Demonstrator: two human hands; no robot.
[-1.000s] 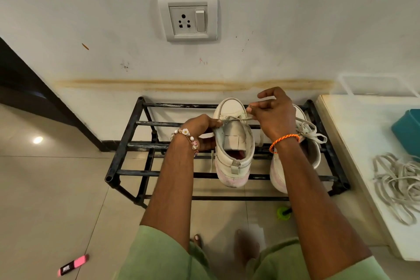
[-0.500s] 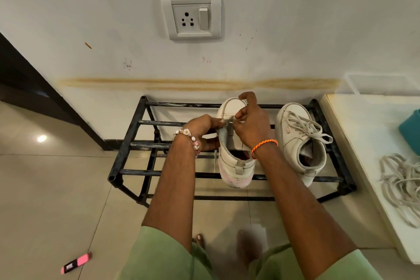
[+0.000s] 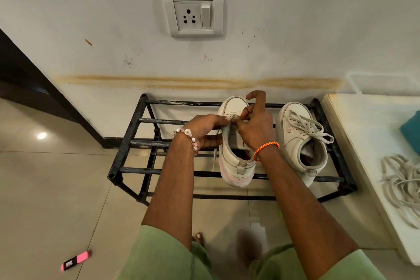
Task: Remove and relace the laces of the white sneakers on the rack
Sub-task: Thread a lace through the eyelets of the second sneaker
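White lace (image 3: pixel 232 117) is pinched again by my right hand (image 3: pixel 254 129) down near the toe eyelets after the long pull a second ago, left hand (image 3: pixel 204 129) gripping the sneaker (image 3: pixel 236 161) on the rack (image 3: pixel 145 120), so I reckon another crossing comes next.

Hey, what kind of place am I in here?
Probably a home entryway or hallway: a black metal shoe rack holding white sneakers stands against a wall with a socket, on a tiled floor.
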